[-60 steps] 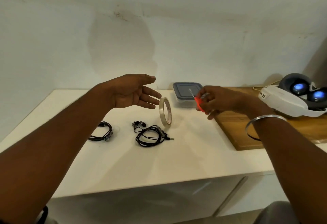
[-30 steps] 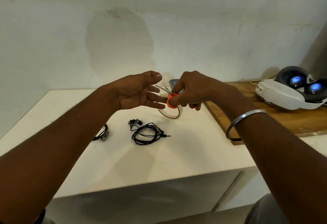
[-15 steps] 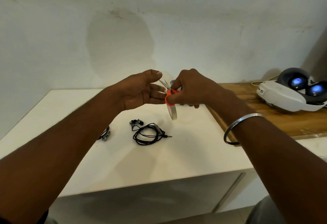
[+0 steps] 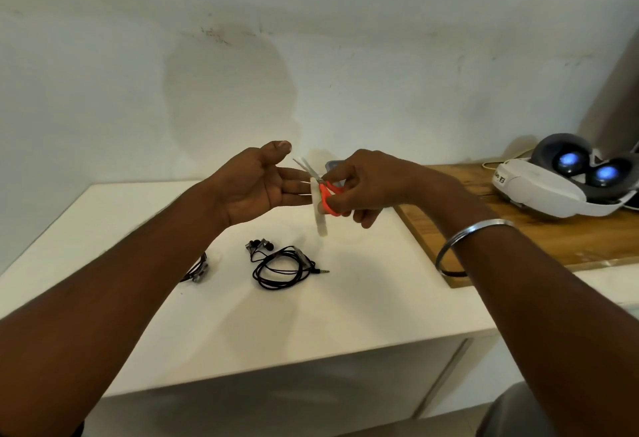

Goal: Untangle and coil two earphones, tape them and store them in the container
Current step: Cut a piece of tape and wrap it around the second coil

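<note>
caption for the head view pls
Right hand opens orange scissors at tape roll by left hand.

My left forearm covers most of the second earphone (image 4: 197, 269); only a bit of cable shows. My right hand (image 4: 366, 187) hides nearly all the container (image 4: 331, 164) and the scissors' (image 4: 320, 186) handle loops. Tape roll (image 4: 320, 210) is blurred, edge-on, my left fingertips (image 4: 301, 186) behind it. Can't tell where the tape strip runs. Headset (image 4: 553, 187) cut by right edge.
</note>
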